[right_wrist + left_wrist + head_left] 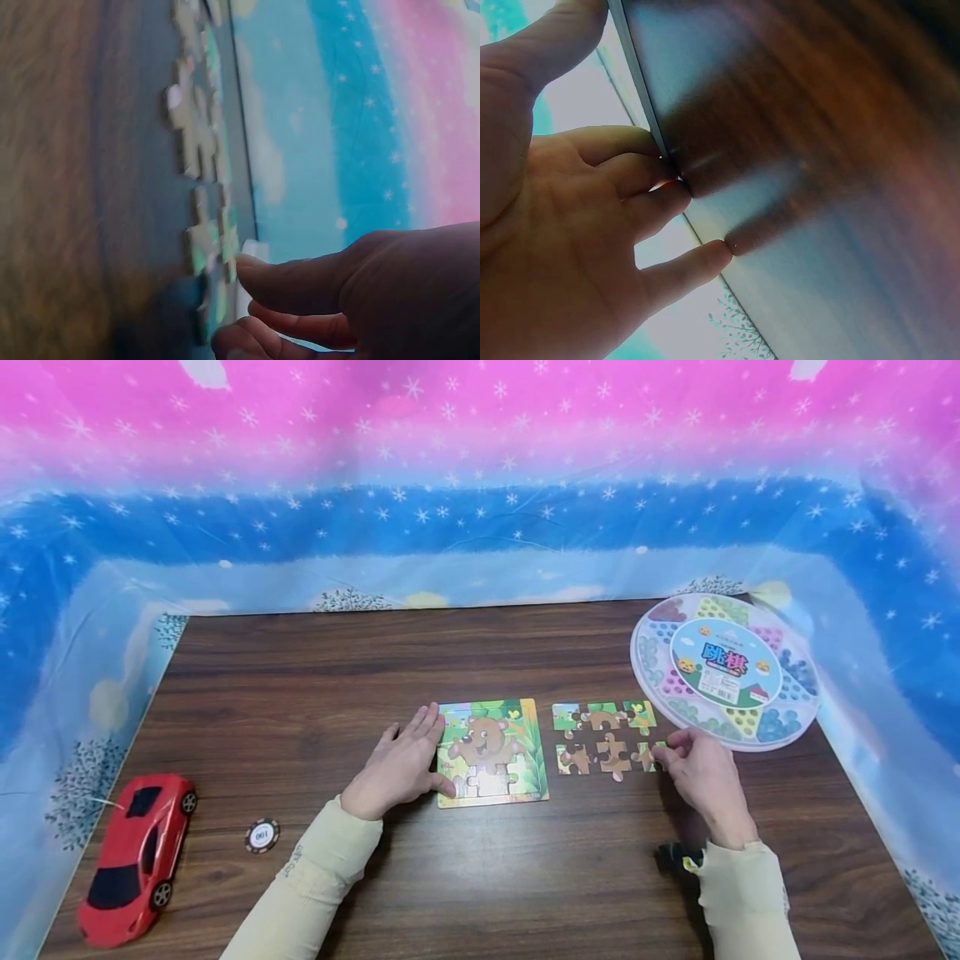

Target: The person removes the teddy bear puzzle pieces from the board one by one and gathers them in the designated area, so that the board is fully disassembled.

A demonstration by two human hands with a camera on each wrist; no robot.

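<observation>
On a dark wood-grain table (315,677), two cream-sleeved arms reach forward from the near edge. At the near left lie a red toy car (137,856) and, just beside it, a poker chip (262,836). A small dark object (678,856) sits by the right sleeve, too hidden to identify.

The left hand (401,766) lies flat with fingers straight and relaxed, its fingertips and thumb resting on the left edge of the puzzle board (491,752). The board shows a cartoon bear among green leaves; a few pale piece-shaped gaps remain near its bottom edge. In the left wrist view, the fingers (690,262) touch the board's thin edge against the table.

Just right of the board, apart from it, loose pieces (603,737) lie in two rows, brown and green with jigsaw knobs. The right hand (701,772) pinches the piece (658,755) at the right end of the near row, fingers curled around it; the right wrist view shows thumb and fingertips (300,281) closing at the row's end, blurred.

Farther right, a round checkers set (723,670) with coloured marbles overhangs the table's right edge. Beyond the table, a plastic backdrop (480,485) printed with white stars runs from pale blue through deep blue to pink, wrapping three sides.
</observation>
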